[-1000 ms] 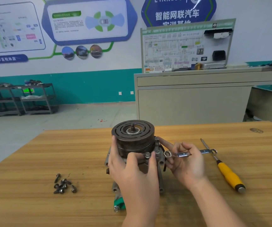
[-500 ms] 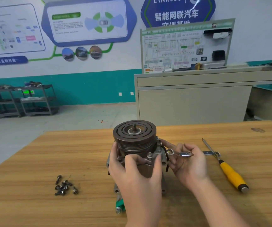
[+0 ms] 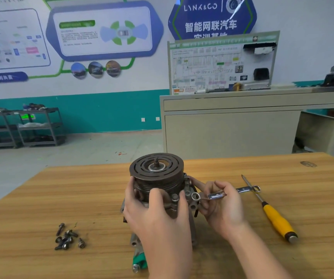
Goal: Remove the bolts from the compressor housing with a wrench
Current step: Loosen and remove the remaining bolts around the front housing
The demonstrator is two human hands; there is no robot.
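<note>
The compressor (image 3: pixel 157 174) stands upright in the middle of the wooden table (image 3: pixel 41 198), its dark grooved pulley facing up. My left hand (image 3: pixel 156 214) grips the housing from the front, fingers and thumb curled round it below the pulley. One bolt head (image 3: pixel 174 197) shows on the housing flange between my thumb and the wrench. My right hand (image 3: pixel 222 208) holds a small silver ring wrench (image 3: pixel 216 195) by its shaft. The wrench's ring end lies at the housing's right side, just right of that bolt.
Several removed bolts (image 3: pixel 66 237) lie in a heap at the front left of the table. A yellow-handled screwdriver (image 3: pixel 270 212) lies to the right of my right hand. A green fitting (image 3: pixel 140 260) sticks out at the compressor's base. A beige cabinet (image 3: pixel 232 127) stands behind the table.
My left hand has shifted its hold round the housing, turning it slightly. The wrench's ring end stays close to the housing's right side. The camera has tilted a little.
</note>
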